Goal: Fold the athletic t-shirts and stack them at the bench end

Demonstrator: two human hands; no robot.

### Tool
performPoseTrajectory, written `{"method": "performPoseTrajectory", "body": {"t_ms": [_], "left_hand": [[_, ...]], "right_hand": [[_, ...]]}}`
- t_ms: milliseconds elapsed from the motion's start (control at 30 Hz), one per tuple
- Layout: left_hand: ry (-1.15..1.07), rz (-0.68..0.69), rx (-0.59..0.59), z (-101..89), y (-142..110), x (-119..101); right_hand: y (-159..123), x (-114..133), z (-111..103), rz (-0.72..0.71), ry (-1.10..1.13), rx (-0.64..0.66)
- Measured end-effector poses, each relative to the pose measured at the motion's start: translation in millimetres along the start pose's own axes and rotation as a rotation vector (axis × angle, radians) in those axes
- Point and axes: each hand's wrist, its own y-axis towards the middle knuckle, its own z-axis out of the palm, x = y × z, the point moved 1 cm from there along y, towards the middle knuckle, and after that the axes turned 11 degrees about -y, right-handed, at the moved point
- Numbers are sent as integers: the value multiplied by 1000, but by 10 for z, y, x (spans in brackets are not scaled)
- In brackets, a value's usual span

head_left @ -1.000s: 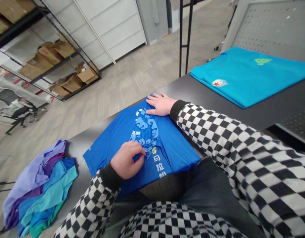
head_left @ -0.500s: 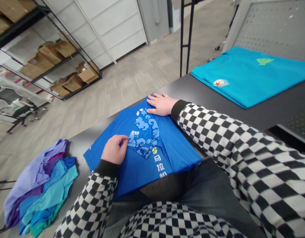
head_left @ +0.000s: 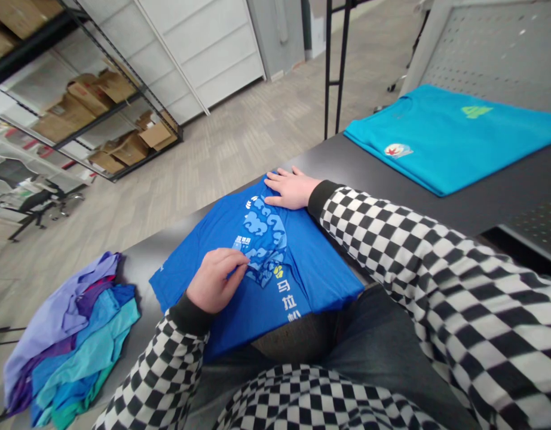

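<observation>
The left hand [head_left: 216,279] has its thumb and forefinger drawn together in a pinch on the cloud-patterned panel [head_left: 266,230] of a blue shirt [head_left: 327,263], the cloth's edge caught at the tips and the other fingers curled in behind. The right hand [head_left: 293,190] is released and flat, palm down, its fingers spread apart and resting on the far corner of the same shirt, gripping nothing. The shirt lies under both hands on the dark worktop [head_left: 468,212], its patterned panel between the two sets of fingers, a plain sleeve [head_left: 168,280] stretching out to the left of the left hand and the near edge close to the person's lap. White characters [head_left: 284,289] and a small yellow mark [head_left: 278,272] show just to the right of the left fingertips. Well apart on the right, a turquoise shirt [head_left: 477,140] lies folded flat; on the left, a crumpled heap of clothes [head_left: 73,337] in lilac, purple, blue and green rests near the plain sleeve without touching it. Cardboard boxes [head_left: 131,148] sit on a black shelving rack [head_left: 27,51] beyond the worktop
</observation>
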Motion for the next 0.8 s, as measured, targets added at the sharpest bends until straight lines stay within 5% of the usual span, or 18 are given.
{"method": "performPoseTrajectory", "body": {"t_ms": [233,400,633,800], "left_hand": [[74,119,98,70,-43,-162],[-22,13,-44,137,0,-250],[106,-187,277,236,-33,-287],[96,-232,75,85,132,-189]], "right_hand": [[-16,27,-41,13,-6,23],[-31,57,-72,19,-9,30],[-3,39,-10,26,-19,11],[6,25,2,30,-32,17]]}}
